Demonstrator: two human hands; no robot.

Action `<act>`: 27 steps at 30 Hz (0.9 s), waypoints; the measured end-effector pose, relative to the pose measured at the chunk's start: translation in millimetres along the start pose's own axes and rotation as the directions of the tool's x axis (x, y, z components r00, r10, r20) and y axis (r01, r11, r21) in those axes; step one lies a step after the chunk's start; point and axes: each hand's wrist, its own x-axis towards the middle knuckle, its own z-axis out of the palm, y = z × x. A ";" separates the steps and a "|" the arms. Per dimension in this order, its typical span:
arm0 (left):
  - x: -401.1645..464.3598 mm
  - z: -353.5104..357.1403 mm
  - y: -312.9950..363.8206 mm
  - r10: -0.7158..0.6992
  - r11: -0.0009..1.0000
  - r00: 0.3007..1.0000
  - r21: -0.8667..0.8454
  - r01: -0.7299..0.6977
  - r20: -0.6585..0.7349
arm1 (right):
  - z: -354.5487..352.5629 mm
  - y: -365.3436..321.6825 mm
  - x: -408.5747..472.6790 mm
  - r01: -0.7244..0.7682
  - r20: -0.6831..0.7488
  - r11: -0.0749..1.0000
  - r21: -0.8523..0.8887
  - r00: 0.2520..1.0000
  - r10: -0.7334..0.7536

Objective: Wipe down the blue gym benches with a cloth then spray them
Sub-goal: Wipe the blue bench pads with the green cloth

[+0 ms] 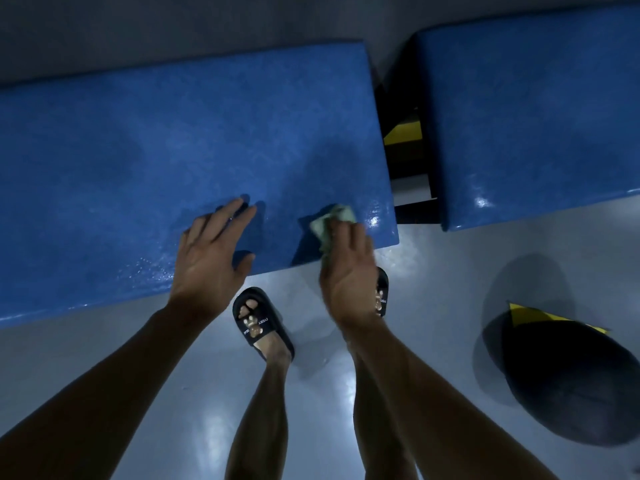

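A long blue padded bench point(156, 150) fills the left and middle of the view, its surface wet and shiny near the front edge. A second blue bench point(536, 126) lies to its right, across a narrow gap. My right hand point(346, 271) presses a crumpled pale green cloth point(330, 223) onto the first bench near its front right corner. Flat on the same bench's front edge rests my left hand point(211, 251), fingers spread, holding nothing. No spray bottle is in view.
A black and yellow frame point(405, 147) shows in the gap between the benches. A dark round object point(568, 386) with a yellow part lies on the grey floor at the right. My feet in black slides point(259, 323) stand close to the bench.
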 end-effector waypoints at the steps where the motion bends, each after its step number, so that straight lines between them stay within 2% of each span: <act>1: 1.3 -2.2 -2.5 -0.004 1.000 1.000 0.025 0.004 0.009 | 5.5 -11.5 -5.8 0.074 0.050 0.997 0.005 0.996 -0.074; 4: 8.5 -9.2 -11.0 -0.045 0.994 0.997 0.107 0.038 0.069 | 12.7 -31.9 -9.6 0.196 0.195 0.980 0.034 0.961 -0.198; 8: 17.0 -15.4 -23.7 -0.073 0.981 0.993 0.184 0.054 0.093 | -17.7 6.5 14.7 0.331 0.302 0.943 -0.026 0.902 -0.308; 10: 18.6 -14.7 -25.2 -0.067 0.979 0.995 0.199 0.050 0.078 | -40.5 40.4 35.4 0.236 0.223 0.969 -0.078 0.951 -0.214; 12: 19.7 -12.9 -23.9 -0.064 0.980 0.996 0.190 0.051 0.063 | -54.9 65.4 56.6 0.057 0.098 0.993 -0.108 0.994 -0.046; 14: 19.8 -12.3 -22.4 -0.059 0.983 0.997 0.179 0.048 0.057 | -51.5 65.6 64.7 -0.138 -0.011 0.985 -0.107 0.990 0.138; 16: 21.1 -13.8 -22.5 -0.056 0.982 0.997 0.184 0.044 0.059 | -32.2 38.1 58.7 -0.241 -0.094 0.967 -0.079 0.968 0.233; 18: 22.4 -14.9 -24.2 -0.049 0.979 0.997 0.199 0.036 0.063 | -5.1 -2.9 39.9 -0.179 -0.093 0.982 -0.051 0.980 0.174; 20: 23.4 -15.5 -26.5 -0.040 0.978 0.997 0.206 0.027 0.059 | 17.6 -40.4 19.3 -0.005 -0.002 0.999 -0.035 1.000 0.005; 22: 23.6 -16.0 -27.6 -0.031 0.979 0.998 0.203 0.018 0.060 | 23.8 -58.5 5.8 0.203 0.135 0.978 -0.048 0.971 -0.195; 24: 24.5 -16.7 -29.0 -0.025 0.979 0.998 0.206 0.012 0.058 | 11.9 -47.8 12.8 0.347 0.242 0.935 -0.071 0.916 -0.321; 25: 24.7 -16.6 -29.7 -0.021 0.978 0.998 0.208 0.009 0.054 | 3.2 -33.7 21.3 0.369 0.277 0.925 -0.096 0.902 -0.331; 27: 25.2 -16.3 -31.3 -0.017 0.978 0.999 0.208 0.007 0.044 | -18.7 0.2 43.0 0.312 0.257 0.931 -0.188 0.931 -0.260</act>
